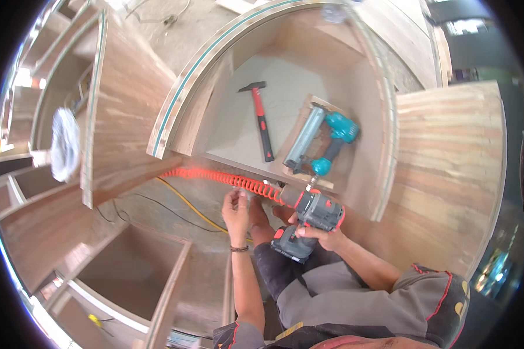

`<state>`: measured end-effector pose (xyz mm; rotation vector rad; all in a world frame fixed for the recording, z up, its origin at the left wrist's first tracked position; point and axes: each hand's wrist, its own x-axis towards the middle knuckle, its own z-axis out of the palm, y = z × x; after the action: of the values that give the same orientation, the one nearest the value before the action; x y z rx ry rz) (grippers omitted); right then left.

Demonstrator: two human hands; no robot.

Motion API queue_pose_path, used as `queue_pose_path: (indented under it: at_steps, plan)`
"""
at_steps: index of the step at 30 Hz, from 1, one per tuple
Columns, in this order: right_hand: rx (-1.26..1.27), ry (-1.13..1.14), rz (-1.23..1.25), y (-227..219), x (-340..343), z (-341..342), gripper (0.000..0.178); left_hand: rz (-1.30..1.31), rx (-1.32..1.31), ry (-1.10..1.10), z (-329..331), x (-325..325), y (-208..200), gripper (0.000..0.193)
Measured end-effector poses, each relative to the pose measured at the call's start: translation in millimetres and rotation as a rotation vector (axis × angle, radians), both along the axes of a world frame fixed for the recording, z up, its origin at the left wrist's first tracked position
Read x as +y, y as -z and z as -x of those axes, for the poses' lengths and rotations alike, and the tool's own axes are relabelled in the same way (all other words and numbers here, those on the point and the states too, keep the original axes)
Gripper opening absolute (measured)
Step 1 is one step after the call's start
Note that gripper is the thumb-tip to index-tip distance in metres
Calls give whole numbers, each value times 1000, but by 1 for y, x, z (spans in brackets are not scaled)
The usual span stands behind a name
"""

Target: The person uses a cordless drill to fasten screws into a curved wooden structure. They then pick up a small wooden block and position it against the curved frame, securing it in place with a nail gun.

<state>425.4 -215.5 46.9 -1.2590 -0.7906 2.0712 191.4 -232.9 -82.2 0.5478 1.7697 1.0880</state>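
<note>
My right hand (325,235) is wrapped round the grip of a black and red cordless drill (321,210). The drill's nose points left, and its battery base hangs over my lap. My left hand (236,210) is raised in front of my knees with its fingers closed together. Whatever those fingertips pinch, if anything, is too small to make out. Just beyond them runs an orange coiled air hose (239,181). Past the drill, a teal nail gun (339,128) lies on a small wooden piece inside a curved-front cabinet box (239,64). A red and black hammer (262,119) rests beside it.
A striped plywood panel (448,168) stands to my right, another wooden panel (125,99) to the left. Open cabinet carcasses (131,273) fill the lower left. A yellow hose (186,200) and dark cables cross the floor. A clear plastic-wrapped bundle (66,145) is at far left.
</note>
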Motion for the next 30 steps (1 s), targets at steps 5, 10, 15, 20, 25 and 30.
queue_pose_path:
  at_steps: [5,10,15,20,25,30]
  plan:
    - [4,154,-129,-52,-15,-41,48,-2,26,317,-34,-3,-71,32]
    - [-131,392,-243,-121,-33,-77,22,-78,156,725,-65,21,-142,36]
    - [-327,638,-357,-110,-69,-103,27,-138,222,997,-82,34,-159,38]
    - [-226,992,-241,-116,-89,-117,29,-111,265,1130,-79,23,-151,42]
    - [-236,1255,-264,-136,-93,-87,32,-79,202,1352,-43,11,-143,43]
    - [-380,1183,-259,-137,-91,-31,36,-49,163,1318,14,29,-159,41]
